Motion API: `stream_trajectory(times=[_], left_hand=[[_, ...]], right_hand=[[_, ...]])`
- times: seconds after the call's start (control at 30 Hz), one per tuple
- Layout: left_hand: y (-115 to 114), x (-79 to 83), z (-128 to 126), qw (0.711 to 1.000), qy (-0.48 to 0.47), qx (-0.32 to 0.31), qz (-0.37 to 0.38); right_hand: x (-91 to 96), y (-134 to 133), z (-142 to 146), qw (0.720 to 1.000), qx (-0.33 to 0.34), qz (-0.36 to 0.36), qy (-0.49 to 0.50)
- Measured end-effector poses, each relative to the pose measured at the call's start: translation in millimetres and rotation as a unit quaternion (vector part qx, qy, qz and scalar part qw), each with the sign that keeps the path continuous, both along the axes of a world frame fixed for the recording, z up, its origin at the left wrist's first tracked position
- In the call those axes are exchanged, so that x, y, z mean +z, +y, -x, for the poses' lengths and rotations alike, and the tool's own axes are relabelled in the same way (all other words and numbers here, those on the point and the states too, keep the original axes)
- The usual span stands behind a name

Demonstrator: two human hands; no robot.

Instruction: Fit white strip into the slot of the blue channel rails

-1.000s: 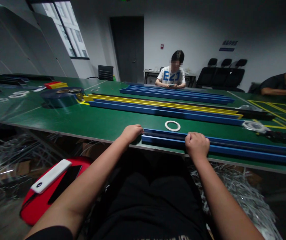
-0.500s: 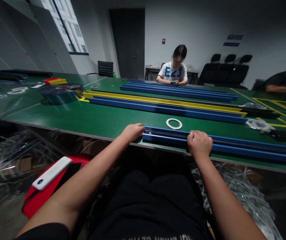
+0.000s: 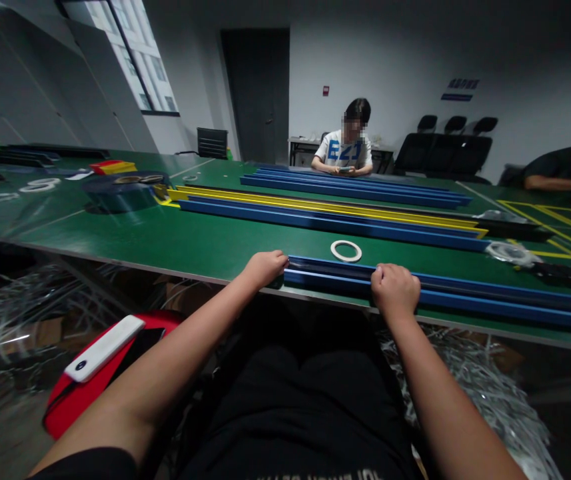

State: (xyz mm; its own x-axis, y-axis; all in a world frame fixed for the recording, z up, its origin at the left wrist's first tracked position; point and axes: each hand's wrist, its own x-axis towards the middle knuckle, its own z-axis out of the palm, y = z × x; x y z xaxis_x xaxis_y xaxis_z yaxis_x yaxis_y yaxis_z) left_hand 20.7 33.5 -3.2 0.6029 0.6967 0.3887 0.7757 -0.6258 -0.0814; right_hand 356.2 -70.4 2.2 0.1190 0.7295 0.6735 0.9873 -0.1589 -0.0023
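A long blue channel strip [image 3: 490,303] lies along the near edge of the green table [image 3: 165,240], running off to the right. My left hand [image 3: 265,268] is closed at the strip's left end, fingers curled against it. My right hand [image 3: 394,291] is a fist wrapped over the strip a little further right. A white tape ring [image 3: 346,251] lies flat just behind the strip, between my hands.
More blue and yellow strips [image 3: 325,210] lie across the table's middle and far side. A dark round bowl [image 3: 122,192] sits at the left. A person in a white shirt [image 3: 342,150] sits opposite; another person's arm [image 3: 560,180] rests at the right. A red stool with a white phone [image 3: 102,357] stands left of my legs.
Only the camera has shifted slightly. Both hands stay closed on the blue strip in the same places.
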Motion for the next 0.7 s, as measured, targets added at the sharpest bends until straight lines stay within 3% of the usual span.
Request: stream_trajectory(times=[0.2,0.4,0.57,0.7], left_hand=[[-5,2.2,7,1.0,-0.013,-0.016,-0.023],[-8,8.7,7,0.994,-0.1,-0.043,0.014],[-17,28.5,-9,0.977,-0.199,-0.052,0.047],[-33,50.0,-32,0.967,-0.234,-0.08,0.061]], right_hand=[[0.9,-1,-1,1.0,0.004,0.007,0.006],[0.0,0,-2,1.0,0.011,0.002,0.022],[6.1,1,1,0.998,0.029,0.006,0.06],[19.0,1,21,0.99,0.109,0.013,0.091]])
